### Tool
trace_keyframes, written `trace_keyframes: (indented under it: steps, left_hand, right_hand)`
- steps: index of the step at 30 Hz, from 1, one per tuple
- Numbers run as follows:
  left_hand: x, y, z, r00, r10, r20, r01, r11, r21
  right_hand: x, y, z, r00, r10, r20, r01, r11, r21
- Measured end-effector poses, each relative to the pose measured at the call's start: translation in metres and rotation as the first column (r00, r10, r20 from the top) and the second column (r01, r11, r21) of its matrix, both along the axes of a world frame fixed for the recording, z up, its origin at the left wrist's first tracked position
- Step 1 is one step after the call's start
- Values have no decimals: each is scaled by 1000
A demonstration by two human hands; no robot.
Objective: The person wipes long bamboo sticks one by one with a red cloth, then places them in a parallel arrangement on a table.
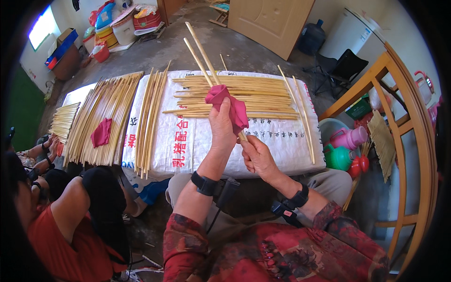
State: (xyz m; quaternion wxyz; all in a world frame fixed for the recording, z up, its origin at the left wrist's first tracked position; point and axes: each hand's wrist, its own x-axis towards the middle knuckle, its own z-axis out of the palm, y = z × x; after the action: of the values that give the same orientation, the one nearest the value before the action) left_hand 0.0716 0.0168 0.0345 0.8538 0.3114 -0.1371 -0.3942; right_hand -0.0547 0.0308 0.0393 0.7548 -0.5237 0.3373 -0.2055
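Observation:
My left hand [222,121] is closed around a folded magenta cloth [238,111], which wraps the middle of two slim wooden sticks [202,53]. Beyond the cloth the sticks spread slightly apart and point away from me. Their near ends are pinched in the fingers of my right hand [259,155], just below the cloth. Under and behind the cloth, many similar sticks [264,95] lie crosswise on a white woven sack [215,151] with printed writing. A narrow bunch of sticks [151,120] lies lengthwise at the left, and two more sticks [299,109] lie at the right.
At the left, a wide row of sticks [102,123] carries another magenta cloth [101,133]; a co-worker's hands [53,144] are beside shorter sticks [65,121]. A wooden frame [398,141], a pink thermos [348,138] and a green container [338,157] stand at the right. A folding chair [340,70] is behind.

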Motion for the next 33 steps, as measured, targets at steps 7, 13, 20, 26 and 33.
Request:
trace_keyframes:
  steps: [7,13,20,26,33]
  left_hand:
    - [6,-7,1,996,72,-52,-75,996,-48]
    - [23,-8,-1,991,122,-54,-124,992,-26]
    - [18,-15,-13,996,79,-44,-79,997,16]
    - [-11,-16,-20,1000,20,17,-20,1000,17]
    - [-20,-13,-18,996,42,83,-49,996,81]
  right_hand:
    - [-31,6,-8,995,46,-94,-62,982,-177]
    - [-82,26,-20,975,99,-200,-128,983,-135]
    - [-109,35,-28,967,94,-237,-143,970,-198]
    - [-63,7,-14,985,60,-162,-91,978,-190]
    - [-1,-31,-17,955,-79,-285,-140,728,-671]
